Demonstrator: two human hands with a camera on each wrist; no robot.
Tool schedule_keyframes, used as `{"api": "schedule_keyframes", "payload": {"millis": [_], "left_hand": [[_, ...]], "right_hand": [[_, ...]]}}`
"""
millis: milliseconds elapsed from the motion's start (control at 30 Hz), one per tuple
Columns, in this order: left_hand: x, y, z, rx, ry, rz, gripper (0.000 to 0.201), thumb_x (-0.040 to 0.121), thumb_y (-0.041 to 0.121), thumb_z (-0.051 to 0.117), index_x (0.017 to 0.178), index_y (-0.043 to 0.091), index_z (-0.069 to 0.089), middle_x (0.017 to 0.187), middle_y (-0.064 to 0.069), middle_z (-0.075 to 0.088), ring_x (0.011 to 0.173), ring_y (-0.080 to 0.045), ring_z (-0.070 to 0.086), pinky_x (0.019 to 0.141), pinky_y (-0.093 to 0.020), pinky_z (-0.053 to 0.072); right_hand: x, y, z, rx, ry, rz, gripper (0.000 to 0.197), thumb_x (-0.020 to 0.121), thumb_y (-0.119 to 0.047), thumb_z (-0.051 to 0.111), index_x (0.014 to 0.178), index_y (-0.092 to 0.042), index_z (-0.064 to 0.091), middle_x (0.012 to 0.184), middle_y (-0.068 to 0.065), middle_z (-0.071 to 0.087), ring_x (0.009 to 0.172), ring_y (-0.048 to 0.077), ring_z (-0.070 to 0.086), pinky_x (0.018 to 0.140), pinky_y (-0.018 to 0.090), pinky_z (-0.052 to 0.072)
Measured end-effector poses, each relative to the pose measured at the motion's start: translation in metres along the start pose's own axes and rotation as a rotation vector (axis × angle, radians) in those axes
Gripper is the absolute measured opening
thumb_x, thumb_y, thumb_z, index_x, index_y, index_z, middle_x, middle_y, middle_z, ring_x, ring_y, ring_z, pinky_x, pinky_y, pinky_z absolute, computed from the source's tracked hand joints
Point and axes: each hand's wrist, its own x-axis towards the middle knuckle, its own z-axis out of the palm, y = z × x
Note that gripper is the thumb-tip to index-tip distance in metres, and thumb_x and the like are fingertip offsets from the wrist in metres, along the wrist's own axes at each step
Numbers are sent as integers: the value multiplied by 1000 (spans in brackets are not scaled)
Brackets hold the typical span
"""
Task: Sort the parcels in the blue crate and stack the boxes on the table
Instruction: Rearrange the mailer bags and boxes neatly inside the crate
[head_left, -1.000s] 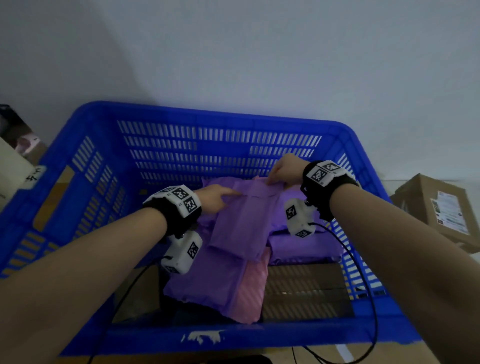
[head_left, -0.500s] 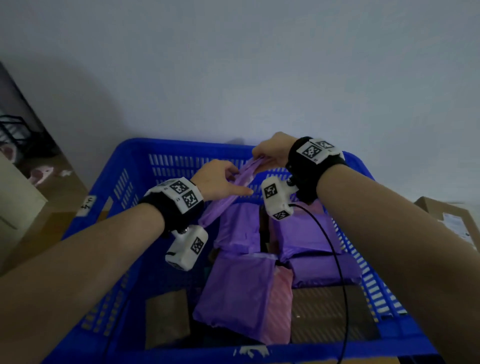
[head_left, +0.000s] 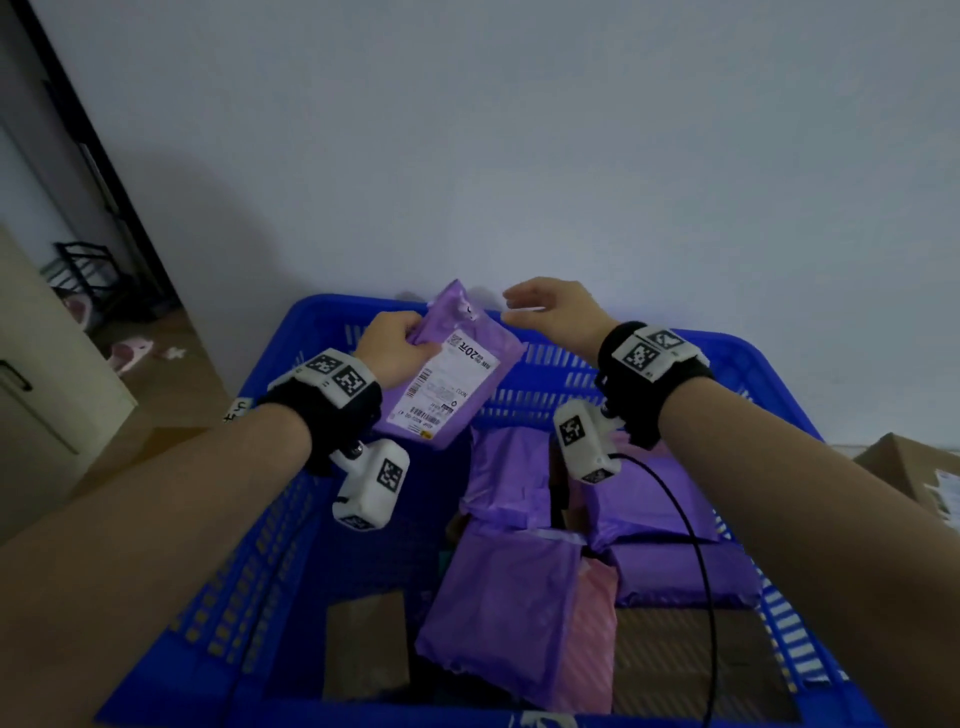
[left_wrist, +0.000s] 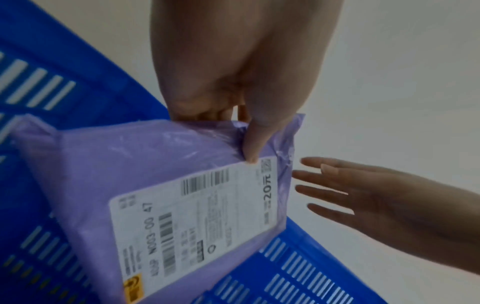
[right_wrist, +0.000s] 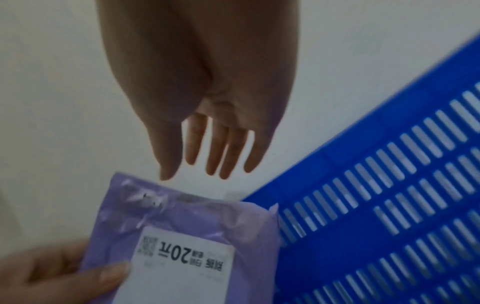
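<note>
the left hand (head_left: 395, 348) pinches a purple parcel (head_left: 457, 374) by its edge, raised above the blue crate's (head_left: 727, 348) far rim. the right hand (head_left: 556, 312), fingers spread and empty, hovers at its 2 o'clock. sorting seems underway; next likely needs placing this parcel aside.

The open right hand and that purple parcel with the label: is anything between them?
Nothing. The right hand hangs apart from the purple parcel, only bare wall in the gap; the right wrist view shows it.
</note>
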Motion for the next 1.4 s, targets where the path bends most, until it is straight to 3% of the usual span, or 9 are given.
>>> {"api": "schedule_keyframes", "payload": {"millis": [67,367,433,533,667,833,1000,1167,1400], "left_hand": [[2,0,-7,24,-59,7,27,85,15,66,64,15,50,63,-2,47,59,-13,42,56,-26,31],[0,5,-13,220,-124,27,28,82,21,69,60,17,52,59,1,46,68,-19,45,52,-24,28],[-3,4,-16,167,-54,-15,20,79,25,74,89,11,64,81,-3,61,80,-20,54,63,-25,38],[-5,-9,-26,84,131,-169,84,67,38,82,135,11,41,136,-11,47,123,-29,49,100,-38,42],[-15,-20,-42,-48,391,-253,105,72,44,77,149,6,17,153,-14,25,141,-30,26,116,-45,25],[-20,-18,-45,-647,211,-426,26,85,40,65,93,17,56,92,3,65,93,-11,63,84,-40,47],[-19,-16,-35,-908,85,-420,45,89,19,64,130,16,48,124,-10,61,97,-24,62,81,-42,54],[-19,-24,-24,-829,217,-402,52,88,3,61,134,17,44,96,0,63,87,-18,61,62,-31,50],[-28,-45,-13,-675,207,-441,47,87,-2,60,130,11,48,88,-5,61,81,-19,60,67,-33,53]], "right_hand": [[-2,-2,8,-22,-49,-119,45,77,-6,75,119,-2,60,118,17,63,101,16,58,91,27,50],[0,-35,45,-772,-181,-416,31,81,-12,65,111,-17,68,107,7,69,99,25,61,84,32,47],[1,-36,43,-751,-146,-419,25,80,-11,64,103,-17,73,101,7,71,95,25,63,79,30,46],[9,-29,30,-582,-26,-343,20,77,-7,65,91,-16,76,85,2,72,83,18,63,73,24,45],[22,-11,11,-185,65,-203,14,72,1,71,82,-8,76,57,-4,64,50,-2,55,60,23,50],[21,0,17,480,126,63,25,78,7,69,98,-9,68,48,-7,65,32,3,50,40,16,48],[18,21,32,678,31,188,34,80,6,66,112,-5,65,70,7,65,39,9,56,43,19,50],[7,39,45,449,-59,141,42,75,15,65,115,2,61,80,12,66,57,14,64,52,21,54],[4,57,54,442,-119,123,57,78,17,61,129,-5,51,106,17,64,87,26,62,64,28,57]]}}
